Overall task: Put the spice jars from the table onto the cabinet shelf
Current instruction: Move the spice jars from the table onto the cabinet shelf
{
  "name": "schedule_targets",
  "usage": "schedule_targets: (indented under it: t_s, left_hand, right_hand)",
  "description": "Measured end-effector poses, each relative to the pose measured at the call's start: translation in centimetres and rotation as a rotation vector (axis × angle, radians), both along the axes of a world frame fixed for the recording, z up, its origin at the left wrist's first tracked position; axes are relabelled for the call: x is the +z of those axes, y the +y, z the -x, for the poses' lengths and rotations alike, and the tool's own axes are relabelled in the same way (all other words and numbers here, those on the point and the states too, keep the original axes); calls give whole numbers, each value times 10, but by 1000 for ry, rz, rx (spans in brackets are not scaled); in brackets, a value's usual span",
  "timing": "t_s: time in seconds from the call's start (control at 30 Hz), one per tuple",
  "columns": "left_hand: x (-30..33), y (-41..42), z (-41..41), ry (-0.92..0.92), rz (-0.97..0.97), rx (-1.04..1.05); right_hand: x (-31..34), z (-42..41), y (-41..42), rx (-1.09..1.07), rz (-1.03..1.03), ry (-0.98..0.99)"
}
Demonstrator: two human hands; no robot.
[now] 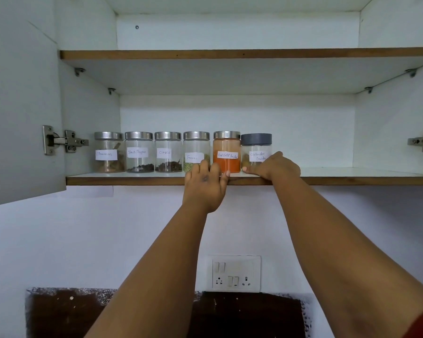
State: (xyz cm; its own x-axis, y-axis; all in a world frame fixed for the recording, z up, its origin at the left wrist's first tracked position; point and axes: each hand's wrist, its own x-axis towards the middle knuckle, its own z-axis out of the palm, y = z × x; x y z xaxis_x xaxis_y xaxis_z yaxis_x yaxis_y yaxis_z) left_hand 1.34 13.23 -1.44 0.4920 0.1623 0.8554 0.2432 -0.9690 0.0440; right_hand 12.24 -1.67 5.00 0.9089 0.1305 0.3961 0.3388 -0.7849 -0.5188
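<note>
Jars (168, 152), mid-frame: clear glossy glass, showing white paper labels | five lids (196, 135): brushed metal, gleaming softly | sixth lid (256, 139), right of them: matt grey, looking like plastic | shelf (352, 172): smooth white laminate, its front edge showing bare brown wood | hinge (64, 140), left: shining metal | switch plate (233, 273), lower centre: glossy white plastic.

Six spice jars (167, 152): five steel-lidded, one grey-lidded. Two hands (205, 181). Two shelves (352, 178).
</note>
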Motion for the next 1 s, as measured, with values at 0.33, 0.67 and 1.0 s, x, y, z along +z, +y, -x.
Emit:
schedule_targets:
  t_s: [0.33,0.67,1.0]
  left_hand:
    - [23,-11,26,365,93,14]
    - [-93,-67,66,156,507,-305]
    - [-370,-98,139,500,1545,-356]
  right_hand:
    - [-38,24,-24,-73,65,-353]
    - [-161,113,-35,314,-275,174]
    - [-429,180,-90,136,-203,526]
